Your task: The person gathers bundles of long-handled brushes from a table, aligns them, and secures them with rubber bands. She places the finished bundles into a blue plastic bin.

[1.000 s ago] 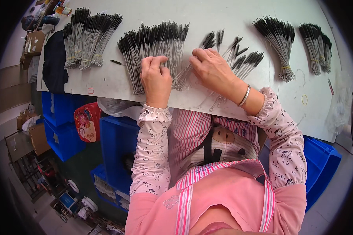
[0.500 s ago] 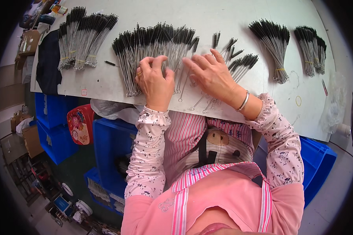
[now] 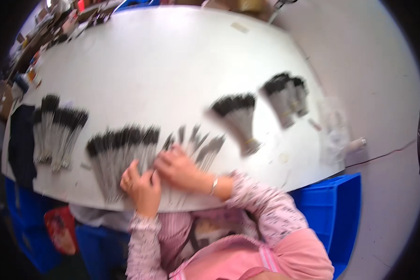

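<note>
A wide fan of small wire-handled brushes (image 3: 122, 142) with black bristle tips lies along the table's near side. My left hand (image 3: 142, 187) is over the lower right handles of this fan, its fingers bent inward. Close against it is my right hand (image 3: 179, 169), palm down with the fingers drawn together; the fingertips of both hands nearly meet. What the fingers pinch is hidden and smeared by motion. Just beyond my right hand lie several loose brushes (image 3: 211, 148), spread apart, their handles pointing toward me.
Banded brush bundles stand out at left (image 3: 63, 135), right of centre (image 3: 240, 119) and far right (image 3: 287, 98). A dark cloth (image 3: 22, 142) hangs over the left edge of the white table (image 3: 140, 70). Blue crates (image 3: 329, 214) and a red container (image 3: 60, 231) sit below. Clear plastic (image 3: 333, 128) lies at right.
The view has tilted up and swung right, showing more of the far table. My right hand has come in from the right, right up to my left hand, which stays by the brush fan.
</note>
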`<action>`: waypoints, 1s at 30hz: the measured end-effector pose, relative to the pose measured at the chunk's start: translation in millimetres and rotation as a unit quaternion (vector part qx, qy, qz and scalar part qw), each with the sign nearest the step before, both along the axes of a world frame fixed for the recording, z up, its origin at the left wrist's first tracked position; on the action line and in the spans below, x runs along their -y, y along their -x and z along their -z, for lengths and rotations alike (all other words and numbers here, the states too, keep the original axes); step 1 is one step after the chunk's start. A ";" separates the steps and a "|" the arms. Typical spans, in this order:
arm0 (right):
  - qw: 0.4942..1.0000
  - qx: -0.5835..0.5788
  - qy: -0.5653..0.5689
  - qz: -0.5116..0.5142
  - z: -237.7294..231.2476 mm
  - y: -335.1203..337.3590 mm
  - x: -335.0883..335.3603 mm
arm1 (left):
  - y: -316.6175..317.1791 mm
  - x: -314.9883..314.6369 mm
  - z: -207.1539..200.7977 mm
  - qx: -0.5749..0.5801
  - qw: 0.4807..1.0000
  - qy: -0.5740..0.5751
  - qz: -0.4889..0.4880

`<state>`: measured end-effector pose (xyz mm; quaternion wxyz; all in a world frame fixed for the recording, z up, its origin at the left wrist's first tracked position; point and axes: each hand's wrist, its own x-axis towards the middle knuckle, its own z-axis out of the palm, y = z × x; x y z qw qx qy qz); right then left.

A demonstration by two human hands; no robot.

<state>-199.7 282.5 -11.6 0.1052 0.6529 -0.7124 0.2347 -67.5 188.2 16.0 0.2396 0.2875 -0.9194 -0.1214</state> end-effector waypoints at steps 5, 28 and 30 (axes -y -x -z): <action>0.996 0.016 -0.089 0.021 -13.9 4.4 -3.3 | -4.6 1.2 -1.0 -0.016 0.999 -0.029 -0.002; 0.998 0.004 -0.047 0.035 -14.9 -7.0 -8.2 | -16.2 17.0 18.2 -0.019 0.995 0.047 -0.080; 0.998 -0.007 -0.052 0.034 -11.5 -3.4 -6.3 | -17.6 17.3 17.5 -0.017 0.995 0.054 -0.086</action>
